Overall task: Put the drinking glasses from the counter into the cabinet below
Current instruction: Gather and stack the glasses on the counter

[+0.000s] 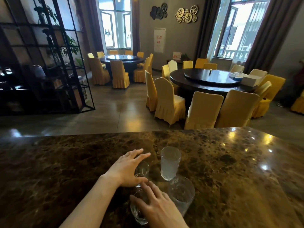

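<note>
Several clear drinking glasses stand close together on the dark marble counter [230, 162]. A tall textured glass [170, 162] is farthest from me. A wider glass [181, 193] stands in front of it at the right. My left hand [126, 168] curves around a smaller glass [142, 169], fingers spread, thumb touching its near side. My right hand [158, 206] lies over the nearest glass [138, 211] at the counter's front edge, fingers extended across its top. The cabinet below is out of view.
Beyond the counter is a dining room with two round dark tables [205, 78] ringed by yellow-covered chairs [169, 99]. A black metal shelf frame [49, 63] stands at the left. The counter surface stretches wide to both sides of the glasses.
</note>
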A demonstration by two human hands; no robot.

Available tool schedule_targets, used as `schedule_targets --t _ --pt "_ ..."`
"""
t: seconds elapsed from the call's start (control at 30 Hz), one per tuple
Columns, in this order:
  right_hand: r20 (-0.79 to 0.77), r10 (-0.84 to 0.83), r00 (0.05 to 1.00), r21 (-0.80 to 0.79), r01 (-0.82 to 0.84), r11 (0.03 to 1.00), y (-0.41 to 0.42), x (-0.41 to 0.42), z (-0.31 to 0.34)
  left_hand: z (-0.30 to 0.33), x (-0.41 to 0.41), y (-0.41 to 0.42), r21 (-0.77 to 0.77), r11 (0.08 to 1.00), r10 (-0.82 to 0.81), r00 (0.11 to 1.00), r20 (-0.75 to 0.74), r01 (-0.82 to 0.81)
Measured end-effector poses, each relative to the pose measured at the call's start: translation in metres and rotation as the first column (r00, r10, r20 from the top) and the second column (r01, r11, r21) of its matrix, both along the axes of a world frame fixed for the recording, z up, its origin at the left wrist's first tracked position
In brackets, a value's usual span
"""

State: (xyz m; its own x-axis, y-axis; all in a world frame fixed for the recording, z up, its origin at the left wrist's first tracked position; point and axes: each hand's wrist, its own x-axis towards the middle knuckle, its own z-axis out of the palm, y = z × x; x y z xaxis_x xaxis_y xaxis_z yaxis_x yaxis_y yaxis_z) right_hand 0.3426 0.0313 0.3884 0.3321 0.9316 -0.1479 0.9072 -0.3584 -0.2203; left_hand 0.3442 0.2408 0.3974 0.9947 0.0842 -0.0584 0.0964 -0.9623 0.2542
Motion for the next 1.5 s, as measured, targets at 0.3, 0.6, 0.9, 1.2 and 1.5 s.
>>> schedule_targets --t 0.3,0.6,0.9,1.2,1.5 --pt "-0.08 -0.062 0.995 -0.018 0.061 0.998 0.017 -0.007 -0.014 -0.008 0.009 0.01 0.058 0.983 -0.171 0.982 -0.073 0.176" --pt "-0.081 -0.109 0.991 -0.001 0.109 0.994 0.023 -0.009 -0.011 -0.006 0.013 0.011 0.116 0.947 -0.295 0.953 -0.063 0.301" --pt "-0.051 -0.166 0.985 -0.055 0.163 0.985 0.029 -0.008 0.002 -0.001 0.019 0.013 0.154 0.924 -0.34 0.937 -0.081 0.349" --pt "-0.008 -0.224 0.975 -0.051 0.224 0.973 0.013 -0.025 0.01 0.005 0.006 0.014 0.195 0.942 -0.254 0.96 -0.115 0.272" --pt "0.048 -0.158 0.986 0.035 0.157 0.987 -0.038 -0.063 0.042 0.036 -0.113 -0.006 0.196 0.98 -0.016 0.998 -0.058 0.027"
